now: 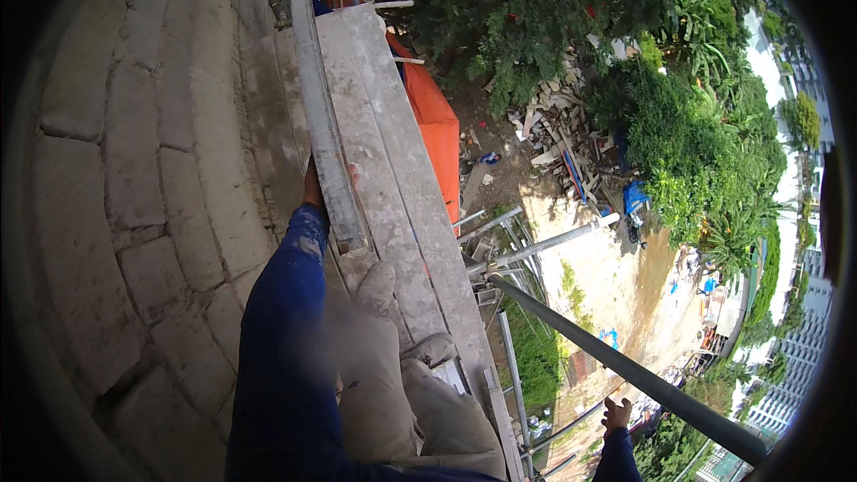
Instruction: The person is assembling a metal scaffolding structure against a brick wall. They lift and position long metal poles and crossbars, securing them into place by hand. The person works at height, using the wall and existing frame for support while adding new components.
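Observation:
A long grey straight bar [319, 107], like a builder's straightedge, runs from the top of the view down past my feet, between the wall and the walkway. My left hand [312, 186] grips it near its lower end. The palm is hidden behind the bar, and fingertips show at its right edge. My right hand [616, 416] is held out at the lower right, past the walkway's edge, with fingers apart and nothing in it. Nearest to it is a dark scaffold pole [625, 357], which it does not appear to touch.
A brick or block wall [134, 170] rises on the left. My dusty shoes stand on scaffold planks [384, 143]. Scaffold tubes [544, 244] cross on the right, above a drop. An orange sheet [433, 120], a rubble heap [562, 125] and trees [687, 134] lie beyond.

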Demonstrator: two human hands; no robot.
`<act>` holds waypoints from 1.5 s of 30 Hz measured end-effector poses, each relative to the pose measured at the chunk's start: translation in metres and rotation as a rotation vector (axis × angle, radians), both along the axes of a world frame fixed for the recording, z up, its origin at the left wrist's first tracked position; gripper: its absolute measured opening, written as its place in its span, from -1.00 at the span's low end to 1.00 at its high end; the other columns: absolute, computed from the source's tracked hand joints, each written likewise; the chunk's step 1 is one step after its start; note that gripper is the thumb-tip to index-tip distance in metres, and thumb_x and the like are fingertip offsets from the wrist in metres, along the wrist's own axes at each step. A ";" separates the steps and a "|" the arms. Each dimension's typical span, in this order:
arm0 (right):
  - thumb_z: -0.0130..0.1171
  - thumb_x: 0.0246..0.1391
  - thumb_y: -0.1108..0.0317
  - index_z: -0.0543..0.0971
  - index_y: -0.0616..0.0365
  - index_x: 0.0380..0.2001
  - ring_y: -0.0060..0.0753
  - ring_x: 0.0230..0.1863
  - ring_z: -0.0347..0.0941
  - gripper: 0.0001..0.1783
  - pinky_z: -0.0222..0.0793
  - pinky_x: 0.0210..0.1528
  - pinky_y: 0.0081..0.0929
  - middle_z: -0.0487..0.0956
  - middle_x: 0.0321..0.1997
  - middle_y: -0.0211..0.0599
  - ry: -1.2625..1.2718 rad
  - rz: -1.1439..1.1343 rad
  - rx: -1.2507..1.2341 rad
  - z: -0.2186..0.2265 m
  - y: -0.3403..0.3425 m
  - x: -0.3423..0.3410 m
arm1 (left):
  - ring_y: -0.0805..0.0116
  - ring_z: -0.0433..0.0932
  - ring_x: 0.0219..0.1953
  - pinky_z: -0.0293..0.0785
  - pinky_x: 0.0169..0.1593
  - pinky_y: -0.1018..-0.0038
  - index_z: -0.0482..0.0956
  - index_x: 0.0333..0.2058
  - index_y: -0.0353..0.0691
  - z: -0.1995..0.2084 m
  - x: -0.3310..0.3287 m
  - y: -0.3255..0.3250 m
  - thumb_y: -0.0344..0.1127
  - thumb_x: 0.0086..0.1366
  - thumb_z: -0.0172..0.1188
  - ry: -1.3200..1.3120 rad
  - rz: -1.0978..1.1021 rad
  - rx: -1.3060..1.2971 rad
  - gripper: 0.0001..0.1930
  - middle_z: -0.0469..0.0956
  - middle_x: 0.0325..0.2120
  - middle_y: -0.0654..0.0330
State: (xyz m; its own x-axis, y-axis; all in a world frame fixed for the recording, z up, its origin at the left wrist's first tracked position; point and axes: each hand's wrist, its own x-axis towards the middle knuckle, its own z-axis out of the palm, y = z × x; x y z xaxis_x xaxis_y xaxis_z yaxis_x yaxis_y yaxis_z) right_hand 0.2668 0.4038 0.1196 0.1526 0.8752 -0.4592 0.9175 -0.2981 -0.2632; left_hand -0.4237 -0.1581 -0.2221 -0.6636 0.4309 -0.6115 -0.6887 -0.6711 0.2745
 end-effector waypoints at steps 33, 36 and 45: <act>0.08 0.34 -0.07 0.14 0.07 0.41 -0.35 0.12 0.42 -0.26 0.42 0.18 -0.24 0.40 0.15 -0.30 0.512 0.382 0.408 0.039 0.090 -0.011 | 0.14 0.56 -0.15 0.46 -0.09 0.27 0.44 0.12 -0.30 0.026 -0.202 -0.028 0.10 0.45 -0.17 0.179 0.206 -0.298 -0.42 0.58 -0.08 0.00; 0.08 0.34 -0.06 0.14 0.06 0.41 -0.34 0.12 0.42 -0.26 0.42 0.18 -0.23 0.39 0.16 -0.29 0.512 0.384 0.450 0.037 0.093 -0.012 | 0.12 0.56 -0.13 0.49 -0.10 0.26 0.39 0.16 -0.30 0.030 -0.205 -0.017 0.07 0.46 -0.15 0.133 0.292 -0.265 -0.44 0.53 -0.02 -0.03; 0.08 0.35 -0.03 0.12 0.06 0.42 -0.31 0.14 0.42 -0.25 0.41 0.19 -0.21 0.38 0.20 -0.27 0.548 0.379 0.522 0.010 0.106 -0.013 | -0.04 0.44 0.20 0.46 0.21 0.13 -0.14 0.44 -0.32 -0.013 -0.231 -0.021 0.10 0.52 -0.12 0.267 0.360 -0.267 -0.22 0.20 0.30 -0.14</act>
State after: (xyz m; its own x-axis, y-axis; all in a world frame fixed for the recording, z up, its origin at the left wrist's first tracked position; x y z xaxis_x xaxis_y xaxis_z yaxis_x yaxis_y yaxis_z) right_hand 0.2538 0.5098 0.1292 -0.3204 0.9425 0.0948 0.6333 0.2876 -0.7185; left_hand -0.6550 -0.1793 -0.2350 -0.8887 -0.0007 -0.4585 -0.3103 -0.7352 0.6026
